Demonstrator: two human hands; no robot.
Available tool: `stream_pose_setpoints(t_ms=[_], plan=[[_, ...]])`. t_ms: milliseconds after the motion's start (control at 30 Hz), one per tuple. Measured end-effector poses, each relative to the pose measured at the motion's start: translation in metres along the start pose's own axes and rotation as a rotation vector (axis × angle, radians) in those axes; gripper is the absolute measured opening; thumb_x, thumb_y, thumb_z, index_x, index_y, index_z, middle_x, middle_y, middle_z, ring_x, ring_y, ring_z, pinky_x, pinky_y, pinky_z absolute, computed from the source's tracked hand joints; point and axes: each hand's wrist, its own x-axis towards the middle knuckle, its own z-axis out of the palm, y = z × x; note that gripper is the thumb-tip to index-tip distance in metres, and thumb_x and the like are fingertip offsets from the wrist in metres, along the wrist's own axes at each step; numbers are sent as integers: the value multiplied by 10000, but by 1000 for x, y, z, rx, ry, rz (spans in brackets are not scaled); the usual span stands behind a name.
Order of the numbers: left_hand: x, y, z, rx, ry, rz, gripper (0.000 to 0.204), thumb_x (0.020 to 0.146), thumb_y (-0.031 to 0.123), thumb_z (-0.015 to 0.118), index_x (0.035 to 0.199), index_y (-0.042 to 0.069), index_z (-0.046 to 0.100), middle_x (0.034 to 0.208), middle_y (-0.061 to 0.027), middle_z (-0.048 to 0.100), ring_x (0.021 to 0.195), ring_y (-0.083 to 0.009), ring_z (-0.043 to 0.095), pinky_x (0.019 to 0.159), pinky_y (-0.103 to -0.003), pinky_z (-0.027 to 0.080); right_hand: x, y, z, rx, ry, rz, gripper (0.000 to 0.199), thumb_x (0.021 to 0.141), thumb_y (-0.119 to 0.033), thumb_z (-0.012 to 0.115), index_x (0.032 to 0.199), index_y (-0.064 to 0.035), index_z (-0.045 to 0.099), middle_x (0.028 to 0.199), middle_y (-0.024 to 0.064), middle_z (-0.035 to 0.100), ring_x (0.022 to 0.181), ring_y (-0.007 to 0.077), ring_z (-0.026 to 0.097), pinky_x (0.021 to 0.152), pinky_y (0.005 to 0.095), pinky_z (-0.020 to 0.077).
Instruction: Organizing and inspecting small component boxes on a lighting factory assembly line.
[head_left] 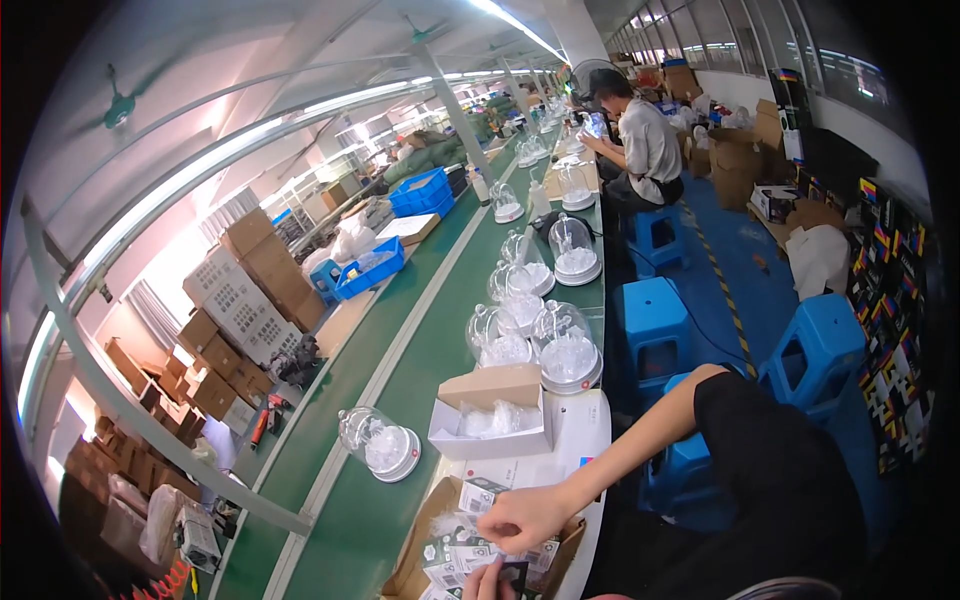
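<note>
My right hand [528, 517] is curled closed above an open brown cardboard box [405, 560] at the bottom centre. Whatever its fingers grip is too hidden to make out. Inside the box lie several small white and green printed cartons [447, 565] and some clear plastic wrap. At the lower edge my left hand [484, 580] shows only in part, fingers bent beside a small dark-faced piece [514, 574] that I cannot name. Just beyond stands a white carton [492, 445] with its flap up, holding clear plastic-wrapped pieces [495, 418].
A clear dome on a white base [390, 450] stands alone on the green conveyor belt [345, 520]. Several more domes [570, 345] line the bench ahead. Blue stools [655, 320] stand at right, with a seated co-worker [645, 140] farther along. Blue bins [370, 268] sit left.
</note>
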Motion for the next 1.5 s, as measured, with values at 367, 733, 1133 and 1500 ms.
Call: stream_pose_setpoints(t_ms=[367, 733, 1133, 1500], plan=[[10, -9, -37, -219, 287, -79, 409, 829, 52, 669, 1231, 45, 596, 920, -178, 632, 650, -288, 638, 575, -369, 525, 83, 10, 14, -43, -98, -211, 145, 781, -69, 593, 762, -22, 457, 1024, 143, 581, 811, 265, 598, 609, 343, 485], [25, -103, -80, -351, 403, -236, 93, 778, -69, 641, 850, -13, 624, 804, -115, 611, 654, -211, 580, 577, -286, 459, 197, 39, 28, -112, -273, -219, 160, 723, -52, 630, 752, -54, 473, 1143, 166, 552, 1003, 326, 567, 821, 372, 479], [184, -202, -96, -455, 595, -173, 133, 903, 84, 625, 961, -28, 667, 786, -71, 648, 682, -99, 562, 617, -248, 464, 291, 107, -71, -351, 18, -318, 89, 733, -27, 598, 765, -49, 518, 1260, 178, 544, 1148, 300, 538, 971, 383, 410], [251, -234, -90, -191, 658, -208, 169, 858, 101, 636, 986, -8, 643, 803, -131, 611, 732, -242, 608, 691, -336, 490, 331, 176, -97, 33, 217, 56, 173, 828, -138, 600, 737, 9, 595, 880, 76, 623, 699, 89, 518, 637, 263, 445]])
